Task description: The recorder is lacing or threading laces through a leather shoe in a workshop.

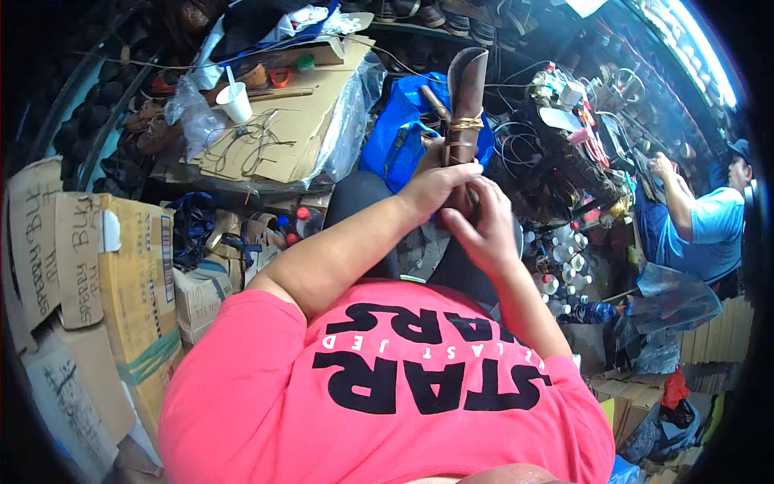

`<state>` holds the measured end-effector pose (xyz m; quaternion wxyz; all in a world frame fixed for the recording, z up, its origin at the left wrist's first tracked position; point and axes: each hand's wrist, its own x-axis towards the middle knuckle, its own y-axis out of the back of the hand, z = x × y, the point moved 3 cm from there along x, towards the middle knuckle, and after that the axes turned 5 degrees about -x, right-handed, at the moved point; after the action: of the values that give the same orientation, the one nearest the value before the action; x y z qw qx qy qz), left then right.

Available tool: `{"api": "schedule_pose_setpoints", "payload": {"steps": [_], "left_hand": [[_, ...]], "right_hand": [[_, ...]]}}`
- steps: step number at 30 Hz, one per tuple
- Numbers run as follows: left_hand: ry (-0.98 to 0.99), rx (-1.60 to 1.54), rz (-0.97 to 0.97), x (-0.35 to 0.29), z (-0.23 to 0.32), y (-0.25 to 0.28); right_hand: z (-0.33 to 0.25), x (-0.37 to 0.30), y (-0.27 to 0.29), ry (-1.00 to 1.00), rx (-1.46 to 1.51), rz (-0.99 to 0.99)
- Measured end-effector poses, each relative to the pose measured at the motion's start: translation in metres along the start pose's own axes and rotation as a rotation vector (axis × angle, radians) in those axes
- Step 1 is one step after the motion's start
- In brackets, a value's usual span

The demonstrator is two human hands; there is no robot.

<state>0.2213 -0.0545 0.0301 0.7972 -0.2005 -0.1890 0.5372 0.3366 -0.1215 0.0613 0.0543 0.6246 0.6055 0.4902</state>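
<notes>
While the left hand (435, 179) clamps round a brown leather piece (465, 89) at one o'clock, the right hand (490, 227) closes on its lower end, just beside the left. Yellowish bands (465, 123) circle the leather, whose flared end points toward twelve. Behind it lies a blue bag (385, 149); a white cup (235, 105) stands on cardboard (322, 121) at ten o'clock, with a co-worker (717, 226) at three.

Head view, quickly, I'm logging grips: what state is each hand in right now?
Left hand: closed, holding the brown leathery piece below its wrapped band.
Right hand: partly curled at that piece's lower end; how firmly cannot be told.
</notes>
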Motion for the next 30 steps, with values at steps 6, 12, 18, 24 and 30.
{"api": "schedule_pose_setpoints", "payload": {"steps": [6,12,18,24,30], "left_hand": [[0.241,-0.054,-0.175,-0.032,0.044,0.018],[0.422,-0.216,-0.194,-0.039,0.036,0.015],[0.505,-0.35,-0.07,-0.029,0.045,0.039],[0.504,-0.779,-0.242,-0.016,0.02,0.055],[0.508,-1.032,-0.402,-0.016,0.003,0.051]], "right_hand": [[0.042,0.025,0.043,-0.243,0.476,0.067],[0.035,0.059,0.005,-0.206,1.024,-0.308],[0.067,0.061,0.0,-0.425,0.711,-0.262],[0.063,0.064,0.0,-0.184,0.617,-0.067],[0.042,0.067,-0.025,-0.19,0.661,0.048]]}}
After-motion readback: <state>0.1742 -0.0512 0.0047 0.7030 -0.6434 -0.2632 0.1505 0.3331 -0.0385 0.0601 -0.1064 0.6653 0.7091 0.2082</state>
